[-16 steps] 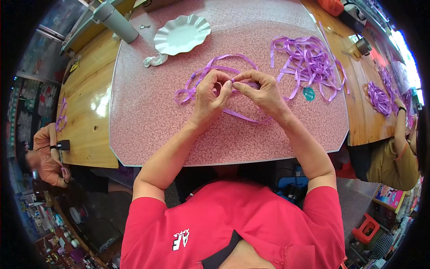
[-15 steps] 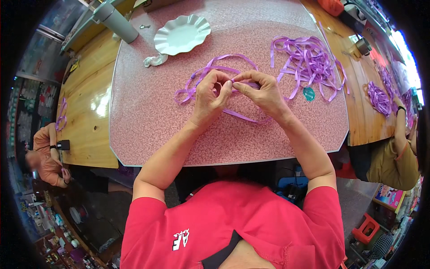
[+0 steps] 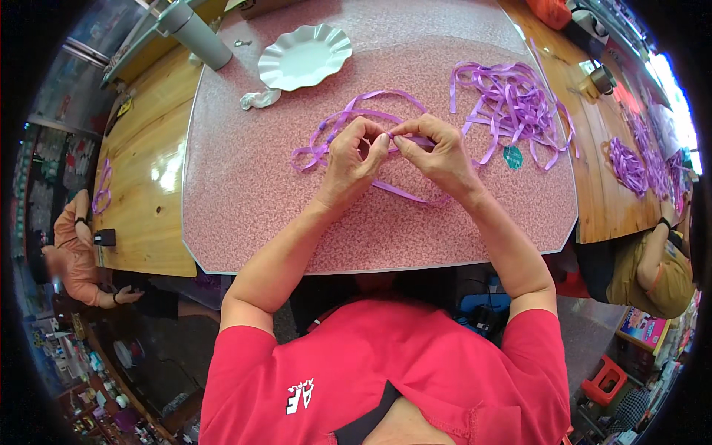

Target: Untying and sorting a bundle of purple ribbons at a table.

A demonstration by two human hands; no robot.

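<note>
Both my hands meet over the middle of the pink speckled table, fingertips pinched together on a purple ribbon (image 3: 404, 195). My left hand (image 3: 353, 162) is closed, thumb and forefinger gripping the ribbon. Facing it, my right hand (image 3: 437, 154) pinches the same ribbon a finger's width away. The exact spot between the fingertips is mostly hidden by the thumbs. Loops of the ribbon lie on the table beyond and left of my hands, with darker purple bits along them. To the right rests a tangled pile of purple ribbons (image 3: 512, 104).
A white scalloped plate (image 3: 304, 58) stands far left beside crumpled clear plastic (image 3: 259, 99) and a grey tumbler (image 3: 194, 35). A green tag (image 3: 512, 156) lies below the pile. Wooden tables (image 3: 141, 193) flank mine; a person (image 3: 78, 252) sits left, another (image 3: 649, 259) right.
My hands stay pinched on the ribbon with barely any movement. The person at the left has lowered and spread a hand; the person at the right has drawn an arm back.
</note>
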